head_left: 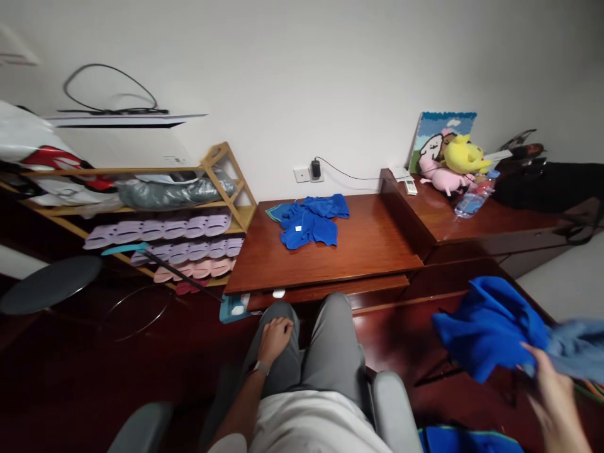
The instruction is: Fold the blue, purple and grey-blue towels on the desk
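At the right, my right hand (552,384) grips a bunch of bright blue cloth (495,324), held in the air beside the chair. A grey-blue cloth (578,346) hangs by the same hand; whether the fingers hold it too is unclear. My left hand (275,338) rests on my left thigh, holding nothing, its fingers lying over the knee area. On the reddish wooden desk (368,245), a crumpled blue garment (311,226) with a small white label lies near the wall, with a teal-edged piece (278,212) at its left.
Left of the desk stands a wooden shoe rack (240,217) with purple and pink slippers. Plush toys (465,155) and a plastic bottle (474,198) stand on the right cabinet (438,226). More blue cloth (467,440) lies low by the armrest (394,409).
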Action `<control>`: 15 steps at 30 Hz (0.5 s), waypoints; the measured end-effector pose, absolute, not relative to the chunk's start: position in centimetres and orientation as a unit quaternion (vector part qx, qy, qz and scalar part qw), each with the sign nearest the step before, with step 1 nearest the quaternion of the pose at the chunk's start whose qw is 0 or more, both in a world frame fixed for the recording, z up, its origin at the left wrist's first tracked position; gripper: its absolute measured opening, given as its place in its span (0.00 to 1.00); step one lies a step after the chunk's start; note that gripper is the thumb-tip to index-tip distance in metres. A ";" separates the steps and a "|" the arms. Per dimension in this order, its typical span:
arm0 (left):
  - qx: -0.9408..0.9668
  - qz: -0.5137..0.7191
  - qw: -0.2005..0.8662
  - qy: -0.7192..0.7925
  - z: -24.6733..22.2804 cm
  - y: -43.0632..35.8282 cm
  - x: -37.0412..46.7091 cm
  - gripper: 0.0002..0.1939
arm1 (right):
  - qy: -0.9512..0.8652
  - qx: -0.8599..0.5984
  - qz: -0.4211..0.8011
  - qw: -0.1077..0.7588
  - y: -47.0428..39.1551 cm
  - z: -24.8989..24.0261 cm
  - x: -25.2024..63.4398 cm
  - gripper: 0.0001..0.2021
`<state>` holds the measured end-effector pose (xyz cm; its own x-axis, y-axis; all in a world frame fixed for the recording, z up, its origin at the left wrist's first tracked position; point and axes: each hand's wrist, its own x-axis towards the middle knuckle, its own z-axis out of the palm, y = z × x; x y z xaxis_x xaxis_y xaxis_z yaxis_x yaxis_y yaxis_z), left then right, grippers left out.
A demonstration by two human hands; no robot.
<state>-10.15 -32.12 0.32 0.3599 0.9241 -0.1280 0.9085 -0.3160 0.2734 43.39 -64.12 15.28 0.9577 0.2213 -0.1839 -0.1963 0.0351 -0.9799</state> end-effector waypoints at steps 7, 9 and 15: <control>0.794 0.055 0.187 0.576 0.4 -32.6 -10.7 0.14 | -0.141 -0.469 0.377 0.786 -36.1 22.4 34.4 0.21; 0.783 0.072 0.197 0.585 0.1 -32.7 -11.3 0.14 | -0.211 -0.403 0.443 0.773 -30.3 23.8 30.6 0.20; 0.758 0.131 0.221 0.599 -1.4 -32.7 -13.7 0.13 | -0.199 -0.504 0.517 0.663 -25.6 16.9 23.6 0.18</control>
